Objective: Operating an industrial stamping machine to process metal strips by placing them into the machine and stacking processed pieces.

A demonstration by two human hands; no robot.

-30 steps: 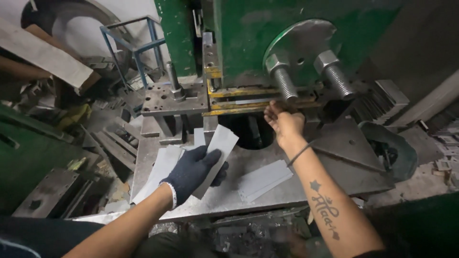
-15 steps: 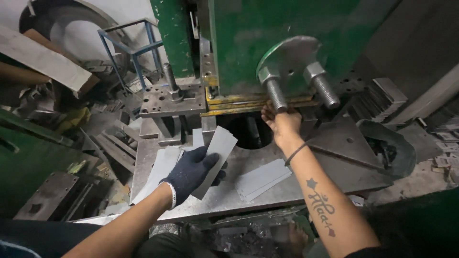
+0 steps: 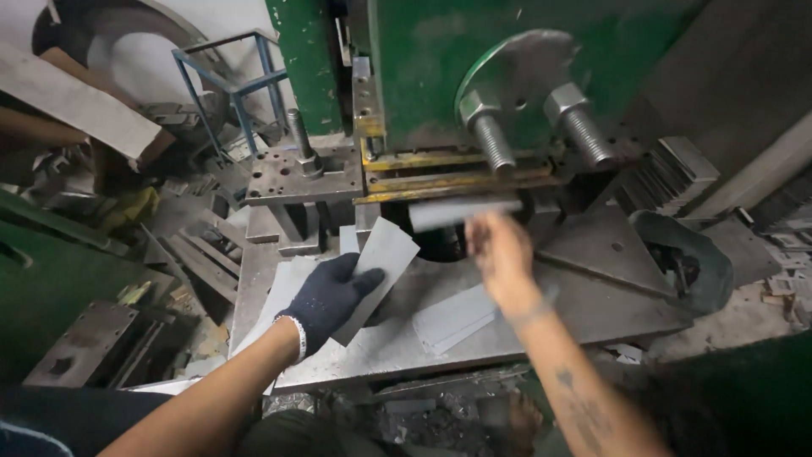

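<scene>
A blue metal frame is seen at the upper left, above scattered scrap plates. Beside it, a grey die block with an upright pin is set on the steel desk of the green press. The left hand, covered by a dark knitted glove, is closed around a flat grey sheet-metal blank, which is held tilted above a loose stack of similar blanks. A further pair of blanks is laid flat on the desk between the two forearms. The bare right hand, blurred by motion, is closed on a narrow grey metal strip held level just in front of the yellow-edged die opening. Two large threaded bolts are shown above it. A dark bin is placed at the right.
</scene>
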